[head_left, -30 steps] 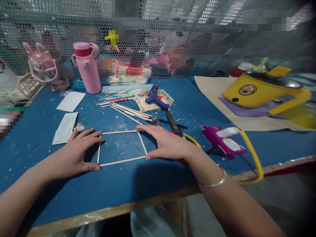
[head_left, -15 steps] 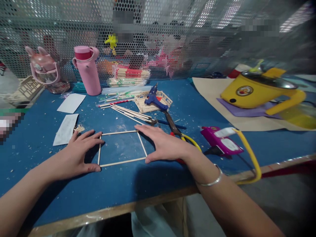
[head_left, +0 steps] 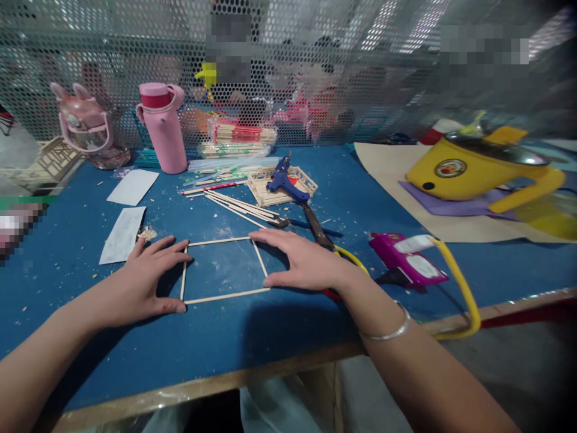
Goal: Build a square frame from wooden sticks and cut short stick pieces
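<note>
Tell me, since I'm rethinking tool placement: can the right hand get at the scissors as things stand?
Probably yes: the scissors lie close beside the right hand, with part of the yellow handle uncovered. That hand, now touching the stick frame, would likely need to leave it first.

cream on blue, ringed by brights

the stick rectangle (head_left: 228, 296) is plain cream; the counter (head_left: 216, 337) is blue, flecked with pale specks. the bottle (head_left: 166, 139) is pink and deep red. the glue gun (head_left: 282, 181) is blue, the boxy tool (head_left: 403, 255) magenta with white patches, the pot (head_left: 428, 165) yellow, the mesh (head_left: 157, 39) silver-grey, dotted with round holes.
</note>
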Tool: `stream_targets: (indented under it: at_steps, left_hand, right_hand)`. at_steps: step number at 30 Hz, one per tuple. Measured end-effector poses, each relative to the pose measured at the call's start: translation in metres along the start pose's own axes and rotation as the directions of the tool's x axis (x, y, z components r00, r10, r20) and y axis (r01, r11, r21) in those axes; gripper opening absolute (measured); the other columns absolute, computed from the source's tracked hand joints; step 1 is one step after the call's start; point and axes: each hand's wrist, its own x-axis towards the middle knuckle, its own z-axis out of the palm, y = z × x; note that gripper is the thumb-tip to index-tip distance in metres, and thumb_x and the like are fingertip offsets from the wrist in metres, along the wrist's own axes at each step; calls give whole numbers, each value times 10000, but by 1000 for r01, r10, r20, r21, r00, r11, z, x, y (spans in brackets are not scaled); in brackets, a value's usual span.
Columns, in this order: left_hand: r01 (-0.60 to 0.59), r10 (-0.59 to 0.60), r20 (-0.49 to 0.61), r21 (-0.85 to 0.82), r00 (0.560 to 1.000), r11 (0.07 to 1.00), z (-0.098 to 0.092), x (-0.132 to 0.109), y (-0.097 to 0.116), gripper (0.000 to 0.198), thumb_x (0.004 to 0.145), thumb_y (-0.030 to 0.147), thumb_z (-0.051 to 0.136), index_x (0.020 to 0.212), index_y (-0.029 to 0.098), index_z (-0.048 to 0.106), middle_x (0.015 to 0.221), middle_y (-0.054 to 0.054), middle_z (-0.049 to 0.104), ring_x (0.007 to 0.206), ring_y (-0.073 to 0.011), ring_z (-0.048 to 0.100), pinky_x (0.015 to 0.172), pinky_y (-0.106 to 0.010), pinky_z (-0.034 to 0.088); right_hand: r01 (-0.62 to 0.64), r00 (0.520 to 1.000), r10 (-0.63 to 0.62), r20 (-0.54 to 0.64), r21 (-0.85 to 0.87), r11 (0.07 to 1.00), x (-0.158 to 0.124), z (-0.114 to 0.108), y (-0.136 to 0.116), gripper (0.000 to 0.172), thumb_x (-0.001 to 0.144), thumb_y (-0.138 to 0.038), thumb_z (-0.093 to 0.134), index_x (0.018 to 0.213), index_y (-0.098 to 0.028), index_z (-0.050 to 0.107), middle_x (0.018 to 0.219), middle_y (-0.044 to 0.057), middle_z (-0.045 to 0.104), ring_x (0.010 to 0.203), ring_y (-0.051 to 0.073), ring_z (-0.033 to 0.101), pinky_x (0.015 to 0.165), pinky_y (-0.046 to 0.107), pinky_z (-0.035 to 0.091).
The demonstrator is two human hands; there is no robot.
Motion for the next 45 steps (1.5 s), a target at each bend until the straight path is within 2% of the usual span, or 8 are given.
stream_targets:
  at_steps: [14,16,21,23,27,31,38,45]
  left_hand:
    - [-3,3,4,3,1000,1000,-1,0,1,685,701,629,549,1270,265,432,1417,-113,369,1314,-370,259,1018,-652,136]
    - [-2,2,-1,4,1000,1000,0,0,0,690,698,633,549,1270,266,434,1417,-114,367,1313,-370,261,1020,-649,134]
    - [-31,30,-78,-4,996,1000,-3,-1,4,715,659,655,574,1253,273,464,1443,-110,320,1311,-382,251,1018,-630,174]
    - [-63,61,-146,-6,987,998,-6,1,14,635,686,626,573,1207,269,511,1403,-96,387,1290,-358,293,1026,-590,206]
    - [-82,81,-221,8,972,997,-3,9,49,345,836,467,483,1061,240,611,1082,-78,610,1024,-246,517,967,-469,329]
    - [-77,79,-158,19,984,997,9,18,74,286,839,433,497,1004,248,641,962,-57,626,908,-226,536,905,-468,349]
    - [-96,93,-163,-7,982,995,16,19,75,226,877,357,453,944,265,647,946,-33,624,924,-201,551,1011,-557,182]
    - [-100,90,-200,-40,976,994,19,18,73,215,877,289,455,871,257,668,912,-19,631,900,-173,565,1039,-557,143]
  right_hand:
    - [19,999,-15,-37,97,995,0,2,4,886,603,-353,750,1361,-204,317,1390,111,387,1273,252,357,1049,404,305]
    - [19,999,-13,-51,102,995,-2,-4,6,820,613,-332,743,1329,-208,364,1365,102,416,1240,246,398,1015,389,345]
    - [92,996,-94,13,103,990,-5,-15,8,239,726,-260,643,947,-169,636,953,59,630,879,178,579,785,299,457]
    - [122,989,-130,74,101,987,-4,-14,8,152,753,-231,616,877,-163,669,850,47,637,789,157,580,730,274,451]
    - [158,974,-169,148,82,984,-2,-8,6,159,747,-186,622,889,-167,692,802,33,630,729,137,567,685,249,437]
    - [151,973,-158,166,57,987,-2,-7,3,193,707,-164,662,898,-164,687,814,29,619,748,142,553,692,248,431]
    - [153,973,-163,166,75,985,-1,-7,2,150,685,-151,685,835,-150,679,764,15,596,715,132,538,656,231,420]
    - [143,977,-153,151,76,987,2,-3,3,135,710,-167,669,843,-147,680,755,15,598,701,125,531,647,224,407]
